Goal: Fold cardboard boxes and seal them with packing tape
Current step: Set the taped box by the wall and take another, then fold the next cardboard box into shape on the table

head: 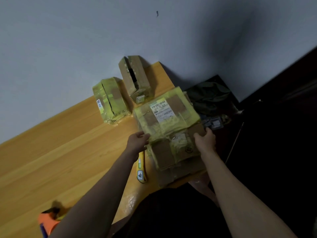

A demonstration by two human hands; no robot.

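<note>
Looking down from the head view, a flattened cardboard box (pixel 169 133) lies on the wooden counter (pixel 68 143) near its right-hand end, its long axis running away from the person toward the wall. It is patched with old yellowish tape and carries a white shipping label (pixel 162 109) on the far half.

Both hands are on its near half, one at each long side. The left hand (pixel 137 140) sits against the left edge with fingers loosely curled; whether its grip actually closes on the cardboard I cannot tell. The right hand (pixel 205 137) has its fingers curled over the right edge, and that grip looks like a real hold on the flap there.

So the box lies straight between the two hands and stretches forward from them. Neither hand is nearer than the other; opening it up looks like a job for both at once.

A yellow utility knife (pixel 141 167) lies on the counter just beside the box, under the left forearm. Two taped boxes (pixel 109 100) (pixel 134 77) stand farther back against the wall. An orange object (pixel 47 221), possibly the tape dispenser, sits at the near left, well apart from either hand.
</note>
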